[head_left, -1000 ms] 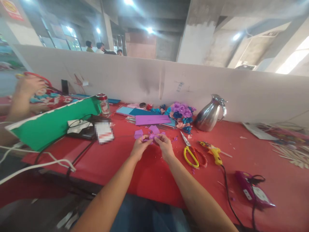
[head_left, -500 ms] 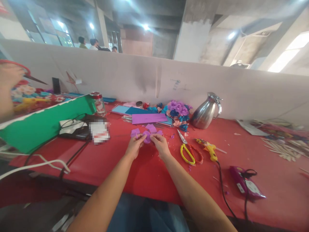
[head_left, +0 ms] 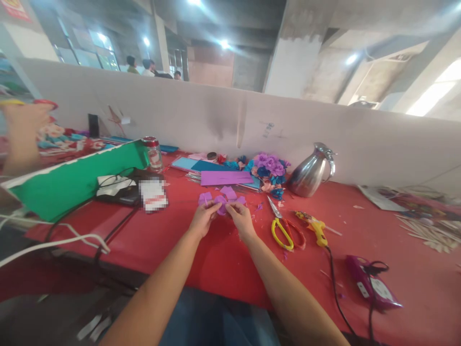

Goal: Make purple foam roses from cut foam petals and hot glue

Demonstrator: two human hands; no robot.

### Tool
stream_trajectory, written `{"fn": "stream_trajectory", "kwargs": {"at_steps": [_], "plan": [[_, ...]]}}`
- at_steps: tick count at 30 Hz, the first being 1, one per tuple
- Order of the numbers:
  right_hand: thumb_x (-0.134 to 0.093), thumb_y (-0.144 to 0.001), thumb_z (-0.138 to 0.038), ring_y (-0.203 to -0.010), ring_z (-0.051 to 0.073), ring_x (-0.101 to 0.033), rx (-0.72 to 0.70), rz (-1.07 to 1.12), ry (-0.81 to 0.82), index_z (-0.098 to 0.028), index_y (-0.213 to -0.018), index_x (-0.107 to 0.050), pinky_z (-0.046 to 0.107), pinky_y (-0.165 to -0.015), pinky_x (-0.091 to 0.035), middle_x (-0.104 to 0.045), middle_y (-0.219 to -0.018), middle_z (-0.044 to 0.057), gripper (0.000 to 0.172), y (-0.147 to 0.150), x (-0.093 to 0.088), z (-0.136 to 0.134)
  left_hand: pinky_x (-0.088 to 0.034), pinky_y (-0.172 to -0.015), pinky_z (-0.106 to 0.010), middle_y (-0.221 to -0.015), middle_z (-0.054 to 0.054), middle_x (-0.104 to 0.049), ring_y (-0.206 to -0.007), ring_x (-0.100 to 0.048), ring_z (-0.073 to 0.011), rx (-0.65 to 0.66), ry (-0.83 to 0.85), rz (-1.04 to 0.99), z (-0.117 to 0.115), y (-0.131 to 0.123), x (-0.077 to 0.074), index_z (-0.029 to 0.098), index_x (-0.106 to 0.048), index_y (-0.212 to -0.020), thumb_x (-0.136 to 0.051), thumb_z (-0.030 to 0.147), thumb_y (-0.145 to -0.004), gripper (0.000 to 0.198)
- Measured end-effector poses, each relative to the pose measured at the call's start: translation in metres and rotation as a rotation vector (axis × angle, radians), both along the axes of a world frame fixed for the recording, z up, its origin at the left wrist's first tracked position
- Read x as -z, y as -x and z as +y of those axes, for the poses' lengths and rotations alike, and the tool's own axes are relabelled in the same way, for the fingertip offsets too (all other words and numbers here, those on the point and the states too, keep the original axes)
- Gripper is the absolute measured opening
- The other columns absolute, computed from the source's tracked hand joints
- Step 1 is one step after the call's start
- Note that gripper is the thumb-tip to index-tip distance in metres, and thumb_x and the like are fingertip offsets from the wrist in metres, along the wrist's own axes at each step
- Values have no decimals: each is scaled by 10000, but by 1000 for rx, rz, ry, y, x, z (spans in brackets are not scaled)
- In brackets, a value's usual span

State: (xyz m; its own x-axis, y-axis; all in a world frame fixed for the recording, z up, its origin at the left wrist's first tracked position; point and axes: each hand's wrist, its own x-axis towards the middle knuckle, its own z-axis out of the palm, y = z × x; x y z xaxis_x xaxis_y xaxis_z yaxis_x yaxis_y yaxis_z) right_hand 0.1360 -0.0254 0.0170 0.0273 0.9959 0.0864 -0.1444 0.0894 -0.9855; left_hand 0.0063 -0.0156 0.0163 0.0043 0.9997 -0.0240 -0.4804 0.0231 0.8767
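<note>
My left hand [head_left: 202, 220] and my right hand [head_left: 242, 218] meet over the red table [head_left: 223, 259], and both pinch one small purple paper piece [head_left: 221, 205] between their fingertips. Loose purple paper pieces [head_left: 229, 192] lie on the table just beyond the hands. Yellow-handled scissors [head_left: 282, 229] rest a short way to the right of my right hand. A yellow glue gun [head_left: 316, 228] lies past the scissors, its black cord running toward the table's near edge.
A purple sheet [head_left: 226, 178] on blue sheets, a bunch of paper flowers [head_left: 269, 169] and a steel jug [head_left: 310, 173] stand at the back. A green board [head_left: 72, 182], a glass jar [head_left: 154, 154] and cables lie left. Another person's hand [head_left: 25, 129] shows far left. A purple device [head_left: 370, 286] lies right.
Both hands have stayed together on the purple piece, working it slightly. The view has shifted a little; the other person's hand at far left has moved.
</note>
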Motion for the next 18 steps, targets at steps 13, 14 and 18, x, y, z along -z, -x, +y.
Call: {"fn": "stream_trajectory", "kwargs": {"at_steps": [13, 14, 18], "plan": [[-531, -807, -328, -830, 207, -640, 160, -1105, -75, -208, -849, -692, 281, -726, -427, -711, -840, 64, 205, -82, -38, -10, -199, -374, -136, -469, 106, -390, -367, -264, 25, -66, 105, -285, 8, 5, -1, 145, -421, -553, -819, 66, -512, 408], [-544, -805, -298, -874, 212, -637, 197, -1212, -38, -216, -931, -688, 280, -740, -420, -712, -912, 73, 208, -102, -36, -16, -197, -372, -134, -461, 112, -367, -364, -258, 26, -69, 120, -306, 8, 6, -2, 149, -398, -548, -813, 58, -521, 426], [-612, -784, -320, -946, 265, -628, 317, -1485, 167, -152, -1080, -642, 324, -781, -416, -678, -987, 153, 341, -167, -7, -44, -168, -362, -129, -457, 126, -298, -353, -238, 31, -33, 157, -355, 13, 8, -3, 153, -363, -551, -793, 67, -584, 440]]}}
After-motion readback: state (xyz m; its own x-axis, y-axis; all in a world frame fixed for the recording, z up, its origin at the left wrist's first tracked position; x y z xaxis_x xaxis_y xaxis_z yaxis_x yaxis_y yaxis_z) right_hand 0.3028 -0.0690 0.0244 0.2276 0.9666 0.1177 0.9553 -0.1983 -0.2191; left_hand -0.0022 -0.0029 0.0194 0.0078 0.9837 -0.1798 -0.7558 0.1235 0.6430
